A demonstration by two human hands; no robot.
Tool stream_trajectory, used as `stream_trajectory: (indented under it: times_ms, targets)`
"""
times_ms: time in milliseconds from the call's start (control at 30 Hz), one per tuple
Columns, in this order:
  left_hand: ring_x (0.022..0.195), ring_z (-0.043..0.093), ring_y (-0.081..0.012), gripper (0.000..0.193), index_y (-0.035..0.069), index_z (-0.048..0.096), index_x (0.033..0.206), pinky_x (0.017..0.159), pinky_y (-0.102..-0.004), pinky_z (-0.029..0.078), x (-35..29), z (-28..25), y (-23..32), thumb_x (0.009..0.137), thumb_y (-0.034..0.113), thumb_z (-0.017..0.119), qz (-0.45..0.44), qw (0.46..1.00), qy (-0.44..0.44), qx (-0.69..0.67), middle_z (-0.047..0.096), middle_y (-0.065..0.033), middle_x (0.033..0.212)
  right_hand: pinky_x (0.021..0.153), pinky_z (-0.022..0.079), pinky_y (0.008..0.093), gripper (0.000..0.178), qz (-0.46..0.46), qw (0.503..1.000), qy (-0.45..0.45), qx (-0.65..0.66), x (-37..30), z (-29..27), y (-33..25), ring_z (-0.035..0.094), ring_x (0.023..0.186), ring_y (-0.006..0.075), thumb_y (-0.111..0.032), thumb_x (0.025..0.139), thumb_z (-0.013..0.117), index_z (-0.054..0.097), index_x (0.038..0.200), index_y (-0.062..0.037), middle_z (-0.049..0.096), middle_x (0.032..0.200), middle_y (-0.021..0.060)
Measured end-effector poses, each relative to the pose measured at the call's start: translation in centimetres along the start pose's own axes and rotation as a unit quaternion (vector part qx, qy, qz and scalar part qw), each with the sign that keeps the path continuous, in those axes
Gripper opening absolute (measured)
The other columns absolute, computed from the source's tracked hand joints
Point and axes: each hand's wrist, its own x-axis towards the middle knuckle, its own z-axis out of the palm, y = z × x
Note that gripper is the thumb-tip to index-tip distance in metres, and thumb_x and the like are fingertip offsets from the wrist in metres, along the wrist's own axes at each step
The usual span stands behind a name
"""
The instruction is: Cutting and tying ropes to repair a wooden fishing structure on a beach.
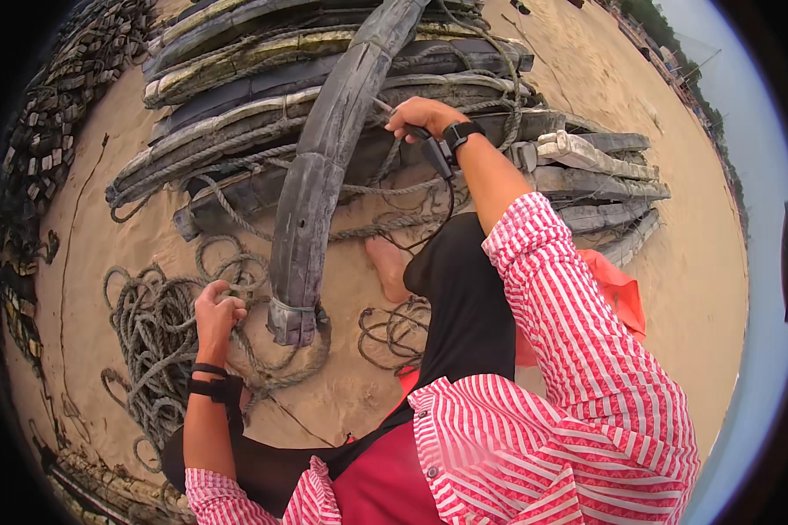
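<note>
My left hand (216, 313) is closed around a grey rope (256, 363) just left of the lower end of a long curved grey beam (315, 188). That rope loops under the beam's end. Higher up, my right hand (422, 116) grips another strand of rope (385, 166) where it crosses the beam and the stacked dark planks (236, 122). Both wrists carry black straps. A bare foot (387, 265) rests on the sand between the two hands.
A heap of coiled rope (149, 341) lies on the sand at the left. A small rope coil (394, 337) sits by my knee. Weathered planks (595, 184) extend to the right. Netting with blocks (52, 114) runs along the left edge. Open sand (700, 280) spreads right.
</note>
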Motion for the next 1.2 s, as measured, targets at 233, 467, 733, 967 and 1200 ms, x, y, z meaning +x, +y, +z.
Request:
stream_trajectory:
  times_ms: [233,467,733,967,1200]
  targets:
    - [0.067,0.064,-0.0124,0.032,-0.004,0.059,0.115,0.061,-0.0251,0.048,3.1,3.2,0.5,0.085,0.007,0.056,0.006,0.998,-0.053,0.034,0.07,-0.0089,0.085,0.058,0.046,0.0372,0.009,0.016,0.928,0.366,0.066,-1.5,-21.9,18.9,0.057,0.069,0.0196,-0.009,0.084,0.066,0.061,0.089,-0.0019,0.061,0.081,0.0086]
    - [0.072,0.066,-0.0134,0.019,-0.005,0.062,0.102,0.064,-0.0263,0.051,3.9,6.6,-2.1,0.083,0.0,0.059,-0.053,0.979,-0.146,0.13,0.07,-0.0092,0.083,0.055,0.046,0.0353,0.015,0.082,0.831,0.476,0.276,1.9,-24.5,29.0,0.06,0.073,0.0187,-0.012,0.088,0.066,0.063,0.1,-0.003,0.063,0.086,0.0077]
    - [0.068,0.062,-0.0124,0.01,-0.003,0.059,0.093,0.064,-0.0267,0.049,6.6,8.3,-3.2,0.083,-0.002,0.058,-0.081,0.97,-0.165,0.159,0.066,-0.0066,0.076,0.098,0.041,0.0452,0.041,0.076,0.824,0.478,0.294,8.5,-25.5,31.1,0.053,0.121,0.0297,-0.012,0.083,0.071,0.061,0.12,0.0022,0.061,0.127,0.0173]
    - [0.064,0.06,-0.0117,0.009,-0.002,0.058,0.09,0.062,-0.0269,0.048,6.2,7.9,-3.3,0.082,-0.002,0.059,-0.099,0.974,-0.13,0.157,0.063,-0.0046,0.071,0.062,0.048,0.0357,0.025,-0.039,0.881,0.382,0.276,8.7,-18.7,25.8,0.062,0.075,0.0214,-0.012,0.076,0.076,0.064,0.097,-0.0059,0.064,0.084,0.0025]
    - [0.091,0.06,-0.0248,0.046,-0.001,0.051,0.121,0.082,-0.0366,0.05,3.5,10.0,-3.2,0.077,0.003,0.065,0.052,0.946,-0.061,0.313,0.056,-0.0141,0.103,0.1,0.043,0.046,0.044,0.101,0.865,0.488,-0.062,10.4,-17.0,26.4,0.046,0.123,0.0418,-0.028,0.071,0.078,0.072,0.111,-0.011,0.063,0.115,0.0267]
